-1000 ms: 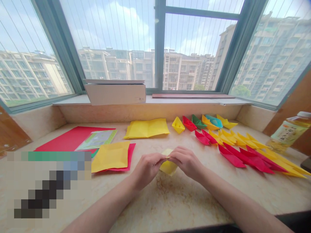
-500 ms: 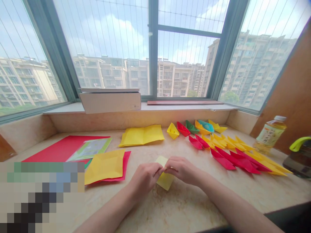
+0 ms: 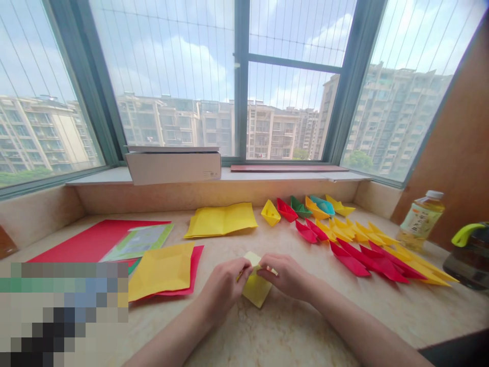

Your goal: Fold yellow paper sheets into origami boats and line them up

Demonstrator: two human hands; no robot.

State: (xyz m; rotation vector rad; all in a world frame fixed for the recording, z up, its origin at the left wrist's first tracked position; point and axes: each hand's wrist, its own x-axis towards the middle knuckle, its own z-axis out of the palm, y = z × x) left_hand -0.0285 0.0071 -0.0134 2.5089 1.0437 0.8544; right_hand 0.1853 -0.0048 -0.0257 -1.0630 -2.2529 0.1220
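A small pale yellow sheet of folding paper (image 3: 257, 294) lies on the counter between my hands, one corner pointing toward me. My left hand (image 3: 226, 283) pinches its left side with thumb and forefinger. On the other side, my right hand (image 3: 287, 276) has its thumb and fingertips closed on the paper's upper right part. The fingers hide the middle of the sheet, so its folds are hard to make out. Both forearms come in from the bottom edge of the view.
Folded paper boats, including a green one (image 3: 300, 207) and several red ones (image 3: 386, 262), stand at the right. A drink bottle (image 3: 422, 220) and a dark jug (image 3: 469, 257) are beyond them. Yellow paper (image 3: 221, 220), an orange-yellow stack (image 3: 162, 272) and red sheets (image 3: 80, 242) lie left. A white box (image 3: 173, 168) sits on the sill.
My fingertips have drawn slightly apart, uncovering more of the paper's middle. The whole scene sits a little lower in view.
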